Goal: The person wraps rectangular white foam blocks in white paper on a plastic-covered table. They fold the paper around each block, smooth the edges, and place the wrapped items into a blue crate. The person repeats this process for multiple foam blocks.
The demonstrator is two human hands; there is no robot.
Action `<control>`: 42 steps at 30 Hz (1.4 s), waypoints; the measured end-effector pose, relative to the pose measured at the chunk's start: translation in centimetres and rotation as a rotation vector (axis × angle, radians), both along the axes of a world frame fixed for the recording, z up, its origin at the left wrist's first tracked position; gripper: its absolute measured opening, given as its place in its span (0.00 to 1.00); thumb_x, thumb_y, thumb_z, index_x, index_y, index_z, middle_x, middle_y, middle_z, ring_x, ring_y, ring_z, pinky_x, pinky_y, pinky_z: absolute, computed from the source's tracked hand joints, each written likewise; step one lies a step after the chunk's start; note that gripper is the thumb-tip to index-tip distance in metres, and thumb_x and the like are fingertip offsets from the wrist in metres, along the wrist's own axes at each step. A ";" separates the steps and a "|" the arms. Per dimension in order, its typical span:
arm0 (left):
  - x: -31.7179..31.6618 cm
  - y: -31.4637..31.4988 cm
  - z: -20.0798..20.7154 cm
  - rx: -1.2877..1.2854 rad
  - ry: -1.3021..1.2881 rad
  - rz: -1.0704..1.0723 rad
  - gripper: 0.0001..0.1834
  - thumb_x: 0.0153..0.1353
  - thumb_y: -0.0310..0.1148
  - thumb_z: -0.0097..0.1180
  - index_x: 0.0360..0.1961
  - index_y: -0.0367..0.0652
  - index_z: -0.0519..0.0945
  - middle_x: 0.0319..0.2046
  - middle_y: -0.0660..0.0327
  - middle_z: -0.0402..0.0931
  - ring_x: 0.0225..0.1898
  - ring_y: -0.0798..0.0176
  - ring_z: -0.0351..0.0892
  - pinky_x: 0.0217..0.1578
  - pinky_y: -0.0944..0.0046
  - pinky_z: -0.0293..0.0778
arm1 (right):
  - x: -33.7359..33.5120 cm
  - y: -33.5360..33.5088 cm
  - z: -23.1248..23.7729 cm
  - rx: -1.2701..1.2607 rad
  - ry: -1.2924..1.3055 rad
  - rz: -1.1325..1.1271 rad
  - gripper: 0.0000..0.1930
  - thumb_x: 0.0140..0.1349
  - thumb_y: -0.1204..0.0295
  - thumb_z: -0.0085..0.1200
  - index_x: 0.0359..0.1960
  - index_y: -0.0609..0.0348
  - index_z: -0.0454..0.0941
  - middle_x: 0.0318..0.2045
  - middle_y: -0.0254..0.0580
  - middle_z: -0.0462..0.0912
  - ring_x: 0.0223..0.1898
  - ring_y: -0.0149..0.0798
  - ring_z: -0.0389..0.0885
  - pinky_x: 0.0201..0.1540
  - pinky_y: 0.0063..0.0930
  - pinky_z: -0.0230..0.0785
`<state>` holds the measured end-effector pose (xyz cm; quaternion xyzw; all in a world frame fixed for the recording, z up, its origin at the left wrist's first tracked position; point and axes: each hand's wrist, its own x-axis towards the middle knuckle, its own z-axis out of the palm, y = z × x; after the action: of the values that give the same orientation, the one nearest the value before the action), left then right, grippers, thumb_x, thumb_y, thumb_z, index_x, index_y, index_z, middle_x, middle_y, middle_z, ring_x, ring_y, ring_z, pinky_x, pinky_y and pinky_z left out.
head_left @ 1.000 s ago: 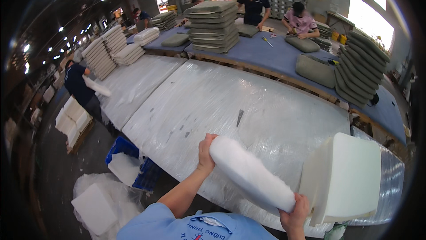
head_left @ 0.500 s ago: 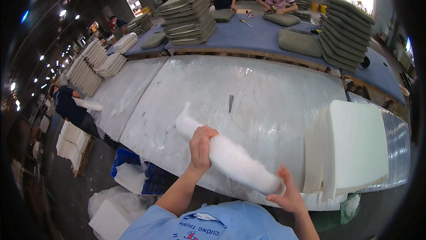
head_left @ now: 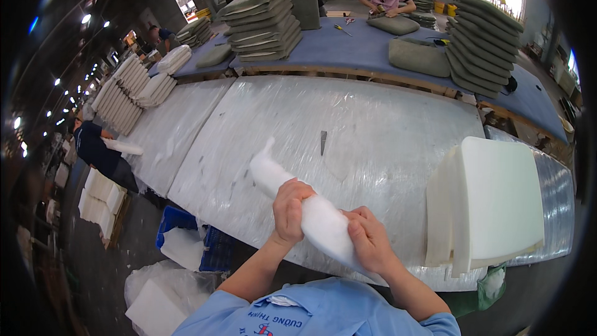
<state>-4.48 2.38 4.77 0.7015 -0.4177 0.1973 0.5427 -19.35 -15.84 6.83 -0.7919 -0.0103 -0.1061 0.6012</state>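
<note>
A long white roll of fluffy wadding (head_left: 324,225) lies slantwise across the near edge of the plastic-covered table (head_left: 385,131). Its thin wispy end points away from me to the left. My left hand (head_left: 290,211) is closed around the roll near its middle. My right hand (head_left: 369,239) grips it lower down, thumb on top and fingers over the far side. The roll's near end is partly hidden behind my right hand. Beyond the roll, a small dark pointed piece (head_left: 323,143) lies on the plastic.
White foam cushion pads (head_left: 504,199) stand stacked at the right. Behind is a blue table (head_left: 348,47) with grey-green cushion piles (head_left: 261,25) and two people. Another person (head_left: 99,149) stands at the left. Below the table's left edge are a blue crate (head_left: 217,252) and a plastic bag (head_left: 140,283).
My right hand has moved up and left from the roll's near end and has closed on it beside my left hand. My left hand has shifted slightly right, still gripping.
</note>
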 end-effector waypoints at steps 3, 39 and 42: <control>-1.0 -0.3 0.0 0.010 -0.015 -0.012 0.23 0.72 0.42 0.37 0.35 0.39 0.82 0.35 0.49 0.83 0.40 0.41 0.82 0.58 0.40 0.71 | -0.3 -1.4 -1.7 0.035 0.102 0.032 0.23 0.78 0.60 0.45 0.63 0.60 0.81 0.45 0.50 0.80 0.46 0.47 0.80 0.54 0.35 0.72; -5.3 4.4 -4.0 0.202 0.306 0.090 0.16 0.65 0.21 0.59 0.54 0.39 0.85 0.48 0.52 0.86 0.52 0.49 0.85 0.56 0.57 0.79 | -9.1 -7.3 -0.2 -0.843 0.439 -0.041 0.57 0.49 0.44 0.77 0.72 0.69 0.63 0.64 0.68 0.75 0.64 0.65 0.76 0.67 0.53 0.67; -5.9 6.6 -6.9 0.125 0.660 0.134 0.16 0.70 0.25 0.58 0.57 0.38 0.84 0.47 0.55 0.87 0.50 0.58 0.86 0.55 0.61 0.78 | -2.2 -5.9 -0.8 -0.755 0.461 0.024 0.62 0.49 0.44 0.77 0.75 0.73 0.56 0.67 0.72 0.72 0.65 0.66 0.76 0.66 0.53 0.69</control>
<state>-10.38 9.02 -2.15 0.7854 -0.1836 -0.0310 0.5903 -21.55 -21.76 6.05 -0.9589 0.0769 0.0913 0.2575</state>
